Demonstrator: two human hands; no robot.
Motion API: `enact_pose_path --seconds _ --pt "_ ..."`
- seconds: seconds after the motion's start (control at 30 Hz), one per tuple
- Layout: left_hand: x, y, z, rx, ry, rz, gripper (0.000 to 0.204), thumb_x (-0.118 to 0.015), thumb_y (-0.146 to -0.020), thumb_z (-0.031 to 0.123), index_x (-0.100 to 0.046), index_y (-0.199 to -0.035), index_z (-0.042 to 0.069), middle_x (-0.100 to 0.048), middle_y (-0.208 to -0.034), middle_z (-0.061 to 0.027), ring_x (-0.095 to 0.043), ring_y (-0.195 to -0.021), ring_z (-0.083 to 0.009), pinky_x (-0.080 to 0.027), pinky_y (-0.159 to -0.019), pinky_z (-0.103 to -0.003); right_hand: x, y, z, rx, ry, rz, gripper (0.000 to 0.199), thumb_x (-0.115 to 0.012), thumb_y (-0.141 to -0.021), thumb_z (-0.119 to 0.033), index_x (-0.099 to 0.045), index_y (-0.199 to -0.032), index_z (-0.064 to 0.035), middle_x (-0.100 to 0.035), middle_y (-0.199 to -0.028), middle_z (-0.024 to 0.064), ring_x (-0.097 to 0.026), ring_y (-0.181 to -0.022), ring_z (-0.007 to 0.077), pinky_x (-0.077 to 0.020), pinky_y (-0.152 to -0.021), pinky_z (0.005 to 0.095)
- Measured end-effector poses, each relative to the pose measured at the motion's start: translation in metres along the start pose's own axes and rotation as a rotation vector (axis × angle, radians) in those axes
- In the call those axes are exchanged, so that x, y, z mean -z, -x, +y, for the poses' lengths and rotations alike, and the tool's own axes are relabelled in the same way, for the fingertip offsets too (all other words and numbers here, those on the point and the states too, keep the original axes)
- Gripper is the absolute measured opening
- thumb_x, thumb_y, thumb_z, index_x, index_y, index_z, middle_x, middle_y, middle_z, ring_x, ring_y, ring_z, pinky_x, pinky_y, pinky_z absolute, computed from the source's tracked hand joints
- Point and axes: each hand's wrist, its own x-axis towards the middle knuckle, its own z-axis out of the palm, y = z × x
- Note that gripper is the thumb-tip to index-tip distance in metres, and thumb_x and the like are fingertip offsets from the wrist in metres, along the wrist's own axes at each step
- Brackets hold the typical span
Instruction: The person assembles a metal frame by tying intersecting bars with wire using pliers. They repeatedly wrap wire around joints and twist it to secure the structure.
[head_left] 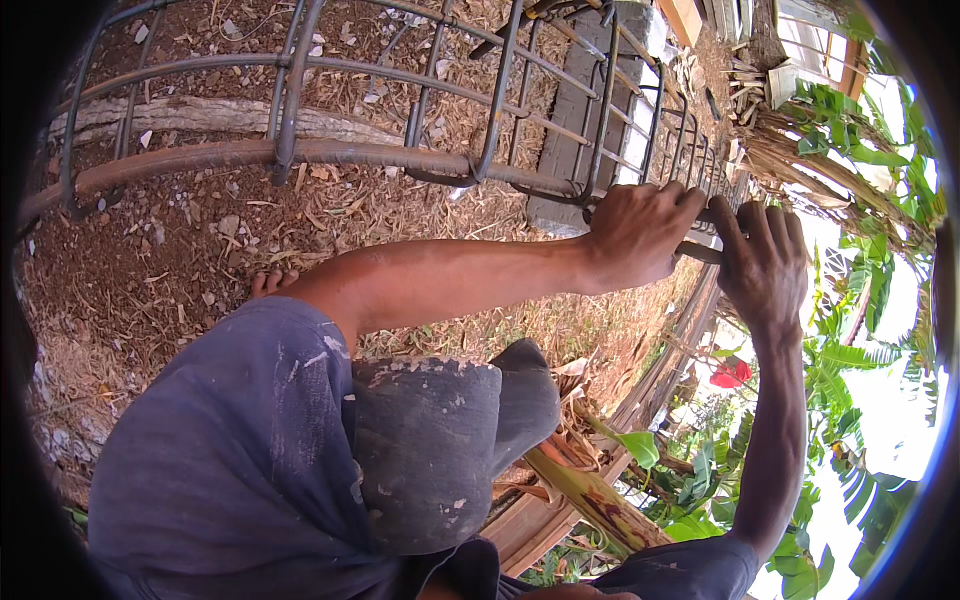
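Observation:
My left hand (643, 236) is closed in a fist beside the lower bar of a long rebar cage (400, 158). My right hand (765, 262) is just to its right, with fingers curled over. Between the two hands shows a short dark bar-like piece (700, 252), which both hands appear to grip; its ends are hidden by the fingers, so I cannot tell its kind. Square steel stirrups (497, 95) are spaced along the cage's long bars, which run from the upper left toward the hands.
Under the cage lies a grey block-like slab (575, 140) on soil with dry litter (470, 225). Wooden boards (640, 410) run along the lower right. Banana plants (850, 350) and a red flower (731, 372) are at the right. Dark, paint-flecked clothing (430, 450) fills the lower middle.

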Motion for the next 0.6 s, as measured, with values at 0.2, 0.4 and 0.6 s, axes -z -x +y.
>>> enact_pose_path --seconds 0.2,0.4,0.6 --pt "0.007 -0.008 0.005 0.069 0.027 0.015 0.037 -0.07 -0.064 -0.001 -0.053 -0.097 -0.002 -0.062 -0.078 -0.0124 -0.067 -0.065 -0.0278 -0.053 -0.053 -0.04 -0.004 -0.02 0.022 0.111 -0.068 0.051 0.03 -0.067 -0.074 -0.012 -0.063 -0.103 -0.0162 -0.048 -0.077 0.0006 -0.048 -0.071 0.0193 -0.0382 -0.066 0.0347" --pt "0.007 -0.007 -0.001 -0.019 0.073 0.126 0.036 -0.071 -0.065 -0.003 -0.053 -0.097 0.0 -0.061 -0.081 -0.0117 -0.067 -0.066 -0.0266 -0.053 -0.052 -0.039 0.02 -0.019 0.0 0.021 0.05 0.098 0.026 -0.066 -0.073 -0.011 -0.069 -0.099 -0.0146 -0.047 -0.076 -0.001 -0.048 -0.068 0.0154 -0.038 -0.063 0.0319" --pt "0.011 -0.027 0.007 0.267 0.18 0.181 0.04 -0.072 -0.065 -0.003 -0.049 -0.098 0.0 -0.061 -0.085 -0.015 -0.067 -0.068 -0.0319 -0.053 -0.057 -0.043 0.006 -0.068 0.047 0.287 -0.045 0.098 0.025 -0.069 -0.071 -0.022 -0.069 -0.095 -0.0169 -0.053 -0.078 -0.0022 -0.052 -0.075 0.0162 -0.0438 -0.07 0.0326"
